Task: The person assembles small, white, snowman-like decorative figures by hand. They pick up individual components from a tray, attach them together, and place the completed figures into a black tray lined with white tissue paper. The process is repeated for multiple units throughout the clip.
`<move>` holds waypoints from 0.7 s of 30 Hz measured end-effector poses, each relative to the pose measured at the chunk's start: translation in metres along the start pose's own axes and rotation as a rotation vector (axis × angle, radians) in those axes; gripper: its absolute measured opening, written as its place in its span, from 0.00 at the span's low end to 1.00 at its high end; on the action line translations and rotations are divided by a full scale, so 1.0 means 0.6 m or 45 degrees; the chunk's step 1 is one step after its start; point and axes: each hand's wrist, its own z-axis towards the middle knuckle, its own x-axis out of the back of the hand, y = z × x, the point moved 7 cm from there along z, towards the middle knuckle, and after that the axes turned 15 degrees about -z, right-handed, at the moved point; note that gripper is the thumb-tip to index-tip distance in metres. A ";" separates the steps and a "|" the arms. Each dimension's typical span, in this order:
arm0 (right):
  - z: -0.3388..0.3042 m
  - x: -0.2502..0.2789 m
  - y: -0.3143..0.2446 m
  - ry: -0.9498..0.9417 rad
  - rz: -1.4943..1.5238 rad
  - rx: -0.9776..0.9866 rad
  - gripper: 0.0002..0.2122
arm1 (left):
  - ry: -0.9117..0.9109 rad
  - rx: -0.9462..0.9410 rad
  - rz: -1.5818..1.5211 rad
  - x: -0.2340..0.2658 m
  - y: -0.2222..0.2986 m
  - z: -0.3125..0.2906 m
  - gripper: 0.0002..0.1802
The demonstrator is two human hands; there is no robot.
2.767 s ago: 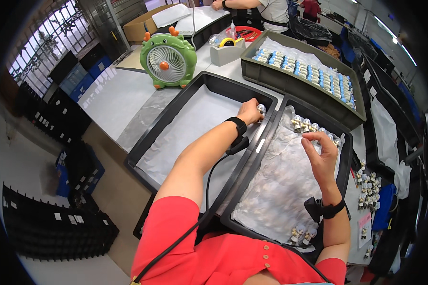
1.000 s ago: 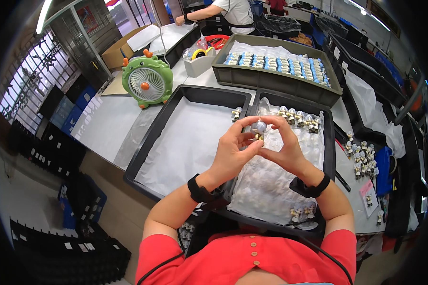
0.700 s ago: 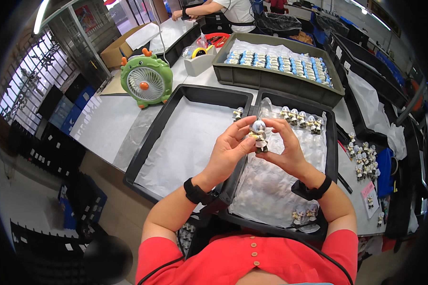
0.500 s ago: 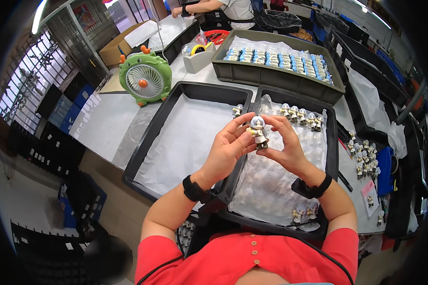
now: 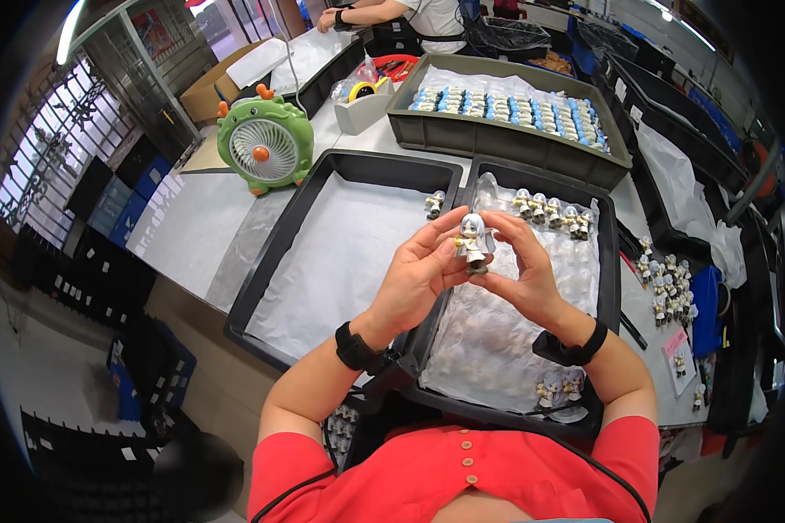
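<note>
Between my two hands, above the shared edge of two black trays, is a small figurine with pale hair and a white outfit, held upright. My left hand grips it from the left with thumb and fingers. My right hand curves round its other side, fingertips at the head and thumb near the base. The left tray is lined with white paper and has one figurine at its far right corner. In the right tray, several figurines stand along the far end and a few lie near the front.
A green bin of blue-and-white figurines stands beyond the trays. A green fan and a white holder with tape are at the back left. Loose figurines cluster at the right. Another person's arm shows at the far side.
The figurine has turned slightly between my fingers and now stands more upright. Both hands stay in nearly the same place.
</note>
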 end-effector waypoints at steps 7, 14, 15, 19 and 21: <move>-0.015 0.004 -0.049 0.218 -0.448 0.447 0.33 | -0.069 -0.140 0.364 -0.020 -0.008 -0.009 0.28; -0.018 0.004 -0.051 0.279 -0.461 0.475 0.36 | -0.103 -0.113 0.314 -0.029 -0.005 -0.009 0.29; -0.017 0.005 -0.049 0.269 -0.456 0.470 0.37 | -0.106 -0.102 0.296 -0.027 -0.005 -0.008 0.28; -0.014 0.008 -0.049 0.217 -0.418 0.425 0.41 | -0.120 -0.018 0.235 -0.020 -0.009 -0.004 0.26; -0.012 0.009 -0.043 0.145 -0.328 0.343 0.42 | -0.114 0.019 0.168 -0.022 -0.012 -0.004 0.26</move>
